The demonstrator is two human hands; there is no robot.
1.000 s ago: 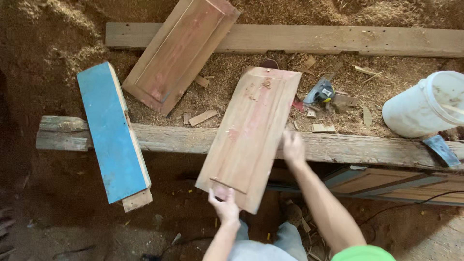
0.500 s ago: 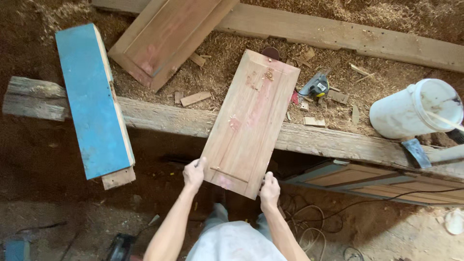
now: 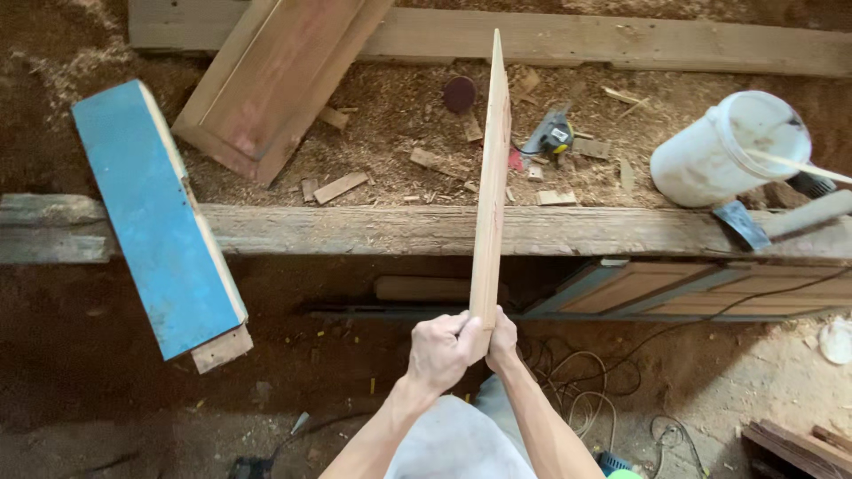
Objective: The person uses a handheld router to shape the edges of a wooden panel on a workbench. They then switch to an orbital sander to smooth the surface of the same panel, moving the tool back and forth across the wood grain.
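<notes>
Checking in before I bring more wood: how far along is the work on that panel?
Done: sawdust and offcuts litter the floor. In hand: both hands, left and right, grip the reddish wooden panel on edge over the long weathered beam. Left: the second raised panel lies untouched.

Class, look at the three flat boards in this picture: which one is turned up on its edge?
The bare wooden board gripped by both hands, left hand and right hand. We see only its thin edge; the blue board and the reddish panel lie flat.
</notes>
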